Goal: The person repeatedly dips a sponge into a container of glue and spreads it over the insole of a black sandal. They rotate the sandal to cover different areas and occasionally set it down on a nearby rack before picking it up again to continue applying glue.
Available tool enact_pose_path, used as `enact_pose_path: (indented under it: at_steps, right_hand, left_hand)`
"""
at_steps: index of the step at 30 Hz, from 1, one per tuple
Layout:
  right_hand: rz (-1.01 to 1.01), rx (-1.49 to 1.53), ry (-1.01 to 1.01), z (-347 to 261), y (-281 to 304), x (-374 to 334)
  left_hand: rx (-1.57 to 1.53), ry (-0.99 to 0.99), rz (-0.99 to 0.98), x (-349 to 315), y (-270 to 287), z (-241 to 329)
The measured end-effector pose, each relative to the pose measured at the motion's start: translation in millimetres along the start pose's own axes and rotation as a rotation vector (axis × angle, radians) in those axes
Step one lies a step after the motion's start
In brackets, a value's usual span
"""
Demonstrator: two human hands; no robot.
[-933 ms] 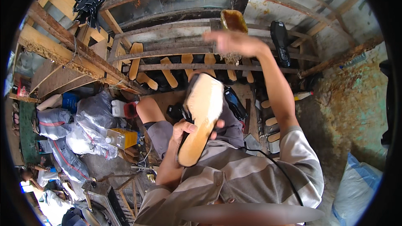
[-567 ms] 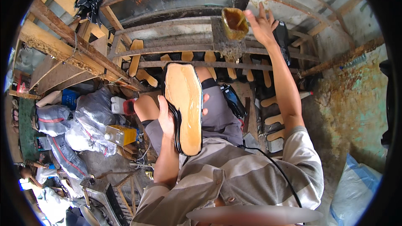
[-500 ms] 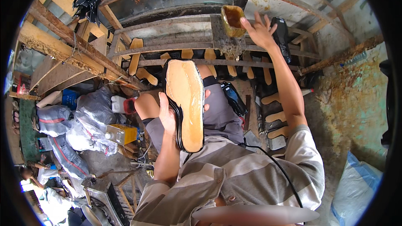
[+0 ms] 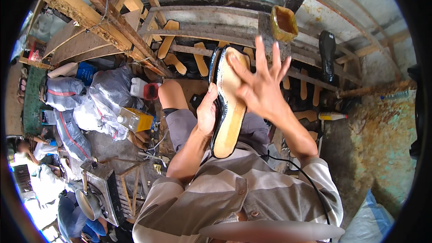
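Observation:
My left hand (image 4: 207, 113) grips a tan insole (image 4: 227, 126) with a black rim by its left side, thumb along the edge and the other fingers hidden behind. It stands raised in front of my lap, its wide end pointing away from me. Over the upper part of it hovers my right hand (image 4: 263, 91), fingers spread and holding nothing. One finger reaches onto the tan face near the wide end; whether it presses there I cannot tell. Beyond that hand, a crusted yellowish container (image 4: 284, 23) with brown contents sits on the wooden frame.
A black sole (image 4: 327, 56) leans on the rail at right. Several tan insoles (image 4: 201, 58) lie along the rack below. A yellow bottle (image 4: 333, 116) is on the right. Stuffed plastic bags (image 4: 108, 85) and a yellow can (image 4: 135, 119) stand left. Another person (image 4: 72, 218) sits at lower left.
My right hand has come from beside the crusted container to the insole. The insole now stands tilted, and the whole view has shifted.

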State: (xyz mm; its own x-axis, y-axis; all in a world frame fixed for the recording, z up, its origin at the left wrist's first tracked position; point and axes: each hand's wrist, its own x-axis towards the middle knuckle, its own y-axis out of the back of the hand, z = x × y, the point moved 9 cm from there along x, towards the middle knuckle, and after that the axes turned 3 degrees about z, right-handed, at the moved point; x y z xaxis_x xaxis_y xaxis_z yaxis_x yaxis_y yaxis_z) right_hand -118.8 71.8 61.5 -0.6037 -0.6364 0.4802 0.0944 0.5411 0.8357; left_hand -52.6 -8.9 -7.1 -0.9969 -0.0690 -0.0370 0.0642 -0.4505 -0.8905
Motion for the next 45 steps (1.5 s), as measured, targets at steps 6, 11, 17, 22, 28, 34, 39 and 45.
enact_pose_path:
  at_steps: [6,11,17,22,28,34,39,45]
  right_hand:
    - [0.402,0.086,0.395,-30.3,54.7,-3.8]
    - [0.198,0.065,0.442,0.3,24.2,8.9]
    - [-0.025,0.073,0.515,-5.0,14.1,-0.7]
    - [-0.144,0.329,0.410,-15.8,-0.5,-10.1]
    - [-0.080,0.241,0.163,-27.2,-16.3,-44.9]
    - [-0.033,0.231,0.230,-48.8,-13.7,-56.9]
    - [-0.172,0.231,0.356,-60.3,-11.4,-59.9]
    - [-0.196,1.156,-0.111,6.2,1.1,-10.6]
  left_hand:
    - [0.088,0.069,0.099,-4.1,5.2,4.0]
    - [0.017,0.169,-0.042,-8.4,-10.0,-2.4]
    - [-0.062,0.225,0.106,-7.8,-0.1,-5.5]
    - [-0.061,0.000,0.091,10.4,0.1,17.8]
    - [-0.004,-0.119,0.187,23.7,1.3,35.5]
    - [-0.092,-0.096,0.257,33.2,16.6,35.5]
    - [-0.018,-0.076,0.199,33.8,29.0,37.2]
    - [0.176,0.032,0.229,11.4,33.9,21.5]
